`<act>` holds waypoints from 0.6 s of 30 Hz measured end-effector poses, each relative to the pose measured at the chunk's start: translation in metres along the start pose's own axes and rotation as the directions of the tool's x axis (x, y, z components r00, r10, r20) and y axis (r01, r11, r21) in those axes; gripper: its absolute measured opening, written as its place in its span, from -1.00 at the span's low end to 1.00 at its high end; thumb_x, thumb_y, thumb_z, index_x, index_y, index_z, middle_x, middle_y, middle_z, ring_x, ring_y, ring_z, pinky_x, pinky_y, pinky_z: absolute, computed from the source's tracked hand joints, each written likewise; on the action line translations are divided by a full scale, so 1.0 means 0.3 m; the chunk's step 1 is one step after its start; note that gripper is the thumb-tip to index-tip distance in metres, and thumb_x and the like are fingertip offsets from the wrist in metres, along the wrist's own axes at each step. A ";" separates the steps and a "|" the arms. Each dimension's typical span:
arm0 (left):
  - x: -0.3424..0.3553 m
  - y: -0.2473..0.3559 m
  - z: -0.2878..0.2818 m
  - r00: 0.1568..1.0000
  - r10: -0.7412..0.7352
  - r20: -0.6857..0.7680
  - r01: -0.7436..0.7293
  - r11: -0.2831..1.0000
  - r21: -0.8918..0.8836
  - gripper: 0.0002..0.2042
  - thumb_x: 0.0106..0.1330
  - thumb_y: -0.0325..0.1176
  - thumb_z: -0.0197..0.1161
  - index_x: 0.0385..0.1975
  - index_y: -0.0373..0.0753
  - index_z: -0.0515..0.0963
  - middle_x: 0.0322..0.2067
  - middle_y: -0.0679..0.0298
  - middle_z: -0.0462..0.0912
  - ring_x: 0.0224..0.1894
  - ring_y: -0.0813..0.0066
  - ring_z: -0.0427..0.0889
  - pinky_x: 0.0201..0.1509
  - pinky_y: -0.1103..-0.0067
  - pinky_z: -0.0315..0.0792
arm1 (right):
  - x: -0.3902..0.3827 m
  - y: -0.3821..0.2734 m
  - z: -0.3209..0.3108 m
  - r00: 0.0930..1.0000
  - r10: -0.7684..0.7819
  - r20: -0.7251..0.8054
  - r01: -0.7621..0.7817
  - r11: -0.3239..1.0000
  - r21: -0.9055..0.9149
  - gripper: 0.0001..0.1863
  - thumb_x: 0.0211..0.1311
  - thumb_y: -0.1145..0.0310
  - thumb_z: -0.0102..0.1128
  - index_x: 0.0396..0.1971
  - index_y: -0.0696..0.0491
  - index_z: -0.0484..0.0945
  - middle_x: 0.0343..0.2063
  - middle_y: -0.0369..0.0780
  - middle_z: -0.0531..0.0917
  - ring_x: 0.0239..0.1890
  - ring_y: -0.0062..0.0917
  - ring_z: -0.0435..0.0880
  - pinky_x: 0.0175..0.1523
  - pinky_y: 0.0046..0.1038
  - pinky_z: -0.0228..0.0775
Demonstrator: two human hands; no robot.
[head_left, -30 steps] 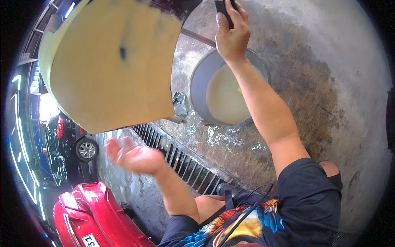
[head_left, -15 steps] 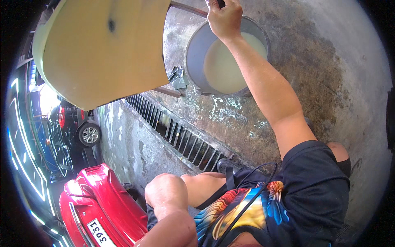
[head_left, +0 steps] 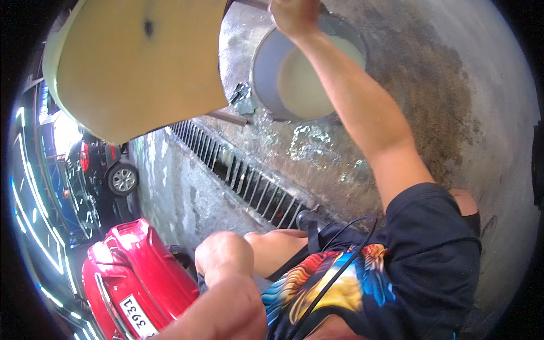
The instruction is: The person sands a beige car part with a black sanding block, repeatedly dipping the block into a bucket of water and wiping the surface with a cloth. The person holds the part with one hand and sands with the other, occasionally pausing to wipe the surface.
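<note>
My right hand [head_left: 296, 16] is at the top edge of the view, over the far rim of a grey bucket [head_left: 263, 68] with cloudy, pale liquid in it. Its fingers look curled, but the frame cuts off their tips and whatever they grip. Just left of this hand stands a large, curved, yellow-beige panel [head_left: 141, 68], which looks like a car body part, with a dark smudge near its top. A bar [head_left: 252, 4] runs between the panel and my hand. My left forearm [head_left: 226, 309] crosses the lower edge beside my knee; the left hand is out of view.
A metal drain grate [head_left: 238, 178] crosses the wet concrete floor. Dark, crumpled scraps [head_left: 242, 99] lie between panel and bucket, near a bar end [head_left: 229, 118]. A red car [head_left: 136, 272] stands at lower left, a black car [head_left: 93, 175] beyond it.
My right hand has moved up and left, closer to the panel's edge. The dark thing that showed in it before is no longer visible. Panel and bucket sit slightly higher in the picture.
</note>
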State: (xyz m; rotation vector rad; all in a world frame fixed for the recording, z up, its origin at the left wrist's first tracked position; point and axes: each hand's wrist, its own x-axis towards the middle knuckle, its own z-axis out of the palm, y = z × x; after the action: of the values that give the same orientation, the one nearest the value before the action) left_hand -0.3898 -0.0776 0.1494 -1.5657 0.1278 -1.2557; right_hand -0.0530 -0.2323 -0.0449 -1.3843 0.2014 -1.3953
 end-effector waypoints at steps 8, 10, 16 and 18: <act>-0.366 0.400 0.625 0.680 0.337 0.651 0.611 -0.751 -0.250 -0.76 0.60 -0.30 0.08 -0.39 -0.17 0.48 -0.50 0.40 0.43 -0.43 0.45 0.50 0.25 0.16 0.55 | 0.008 0.015 0.040 0.986 -0.136 0.092 0.143 0.986 -0.085 -0.52 0.44 0.34 0.35 0.33 0.02 0.64 0.29 0.11 0.61 0.32 0.09 0.56 0.43 0.01 0.38; -0.414 0.481 0.715 0.349 0.305 0.886 0.573 -0.818 0.056 -0.71 0.64 -0.15 0.05 -0.25 -0.20 0.55 -0.43 0.38 0.50 -0.33 0.42 0.55 0.26 0.16 0.54 | 0.019 -0.004 0.065 0.974 -0.189 0.122 0.186 0.982 0.039 -0.51 0.43 0.34 0.35 0.34 0.02 0.64 0.29 0.11 0.61 0.32 0.09 0.56 0.44 0.03 0.36; -0.317 0.630 0.810 0.323 0.285 0.902 0.185 -0.954 0.235 -0.35 0.58 0.31 -0.02 0.29 -0.12 0.58 0.19 0.22 0.66 0.22 0.25 0.60 0.45 0.18 0.40 | -0.073 -0.170 0.077 0.878 -0.452 0.160 0.445 0.892 0.082 -0.52 0.25 0.37 0.46 0.20 -0.15 0.72 0.35 -0.05 0.57 0.29 -0.09 0.58 0.34 -0.03 0.33; -0.279 0.657 0.834 0.431 0.264 0.863 0.071 -0.963 0.259 -0.31 0.56 0.37 0.00 0.32 -0.11 0.58 0.25 0.25 0.66 0.26 0.28 0.60 0.44 0.21 0.42 | -0.122 -0.195 0.076 0.824 -0.544 0.161 0.512 0.835 0.200 -0.47 0.19 0.40 0.48 0.21 -0.18 0.71 0.34 -0.09 0.57 0.28 -0.13 0.58 0.34 -0.04 0.32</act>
State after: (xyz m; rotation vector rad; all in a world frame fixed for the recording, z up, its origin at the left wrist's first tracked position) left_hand -0.1413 0.0547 -0.0212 0.9826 -0.0848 0.2538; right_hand -0.0780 -0.1704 -0.0162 -1.5138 -0.4612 -1.6553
